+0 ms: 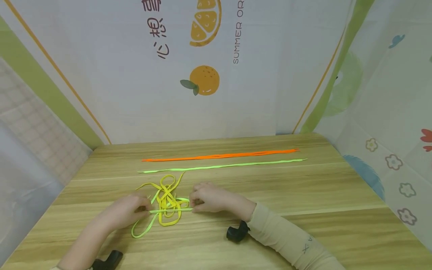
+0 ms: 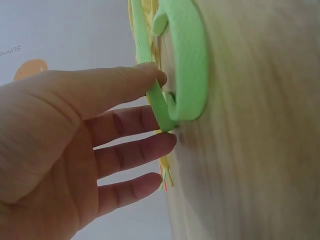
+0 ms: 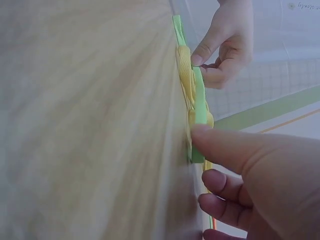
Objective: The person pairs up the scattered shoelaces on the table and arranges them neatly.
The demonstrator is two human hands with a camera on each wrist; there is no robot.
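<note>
A light green shoelace (image 1: 185, 209) is stretched between my two hands, low over a tangled yellow shoelace (image 1: 170, 224). My left hand (image 1: 126, 210) pinches it left of the tangle. In the left wrist view the thumb lies on the green lace (image 2: 190, 65), and the other fingers are spread beside it. To the right of the tangle, my right hand (image 1: 210, 197) pinches the same strand; the right wrist view shows its thumb on the green lace (image 3: 199, 97). A loose green loop hangs down toward the front left, and another part of the green lace shows behind and under the yellow one.
Toward the back of the wooden table (image 1: 270, 195), an orange shoelace (image 1: 219, 156) lies straight from left to right. Just in front of it runs another green shoelace (image 1: 219, 166), also straight. A printed cloth (image 1: 249, 108) hangs behind the table.
</note>
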